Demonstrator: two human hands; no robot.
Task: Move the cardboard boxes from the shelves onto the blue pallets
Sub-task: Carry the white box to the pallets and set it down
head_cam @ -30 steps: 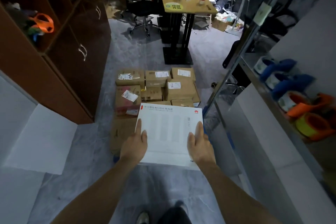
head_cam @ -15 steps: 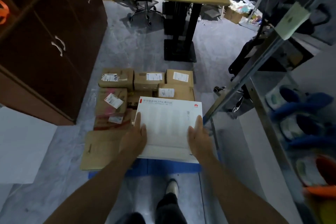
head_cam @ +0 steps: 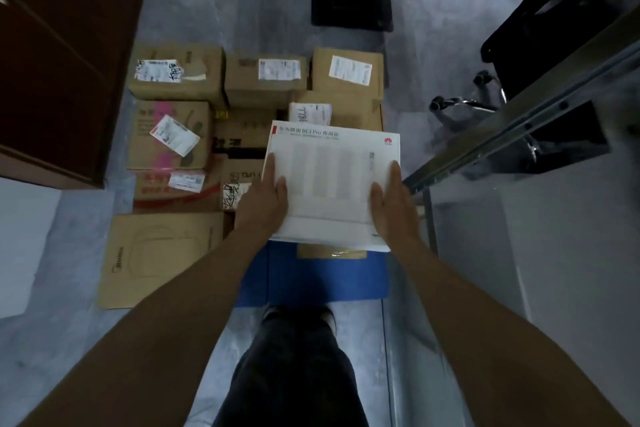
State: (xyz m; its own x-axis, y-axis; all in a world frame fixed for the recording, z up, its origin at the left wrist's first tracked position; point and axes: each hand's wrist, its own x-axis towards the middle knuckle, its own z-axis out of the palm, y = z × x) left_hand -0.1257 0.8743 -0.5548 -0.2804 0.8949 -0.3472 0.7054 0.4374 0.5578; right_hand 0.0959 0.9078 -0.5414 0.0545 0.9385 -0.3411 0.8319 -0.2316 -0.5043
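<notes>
1. The left hand (head_cam: pixel 265 198) gripped the left edge of the white box (head_cam: pixel 334 184), one finger stretched forward along the top; the rest of its fingers were hidden under the box.
2. The right hand (head_cam: pixel 391 199) clasped the right edge the same way, so the box was held level between the two hands.
3. The white box was flat and closed, with a red strip and dark print along its far edge, a small red logo in the far right corner and pale grey columns on its lid. Its contents could not be seen.
4. It sat over the near right part of the blue pallet (head_cam: pixel 311 284), above a small brown box (head_cam: pixel 330 252) whose near edge peeked out beneath. Whether the two touched could not be told.
5. The pallet carried closed cardboard boxes packed side by side: three labelled boxes in the far row (head_cam: pixel 265 80), a box with pink print (head_cam: pixel 169 135) and a red-taped box (head_cam: pixel 173 189) on the left, and a large flat box (head_cam: pixel 159 256) with a line drawing at the near left corner.
6. A dark trouser leg (head_cam: pixel 294 374) and a shoe stood just in front of the pallet.
7. A brown cabinet (head_cam: pixel 62 45) stood to the left and a metal shelf frame (head_cam: pixel 519 121) to the right.
</notes>
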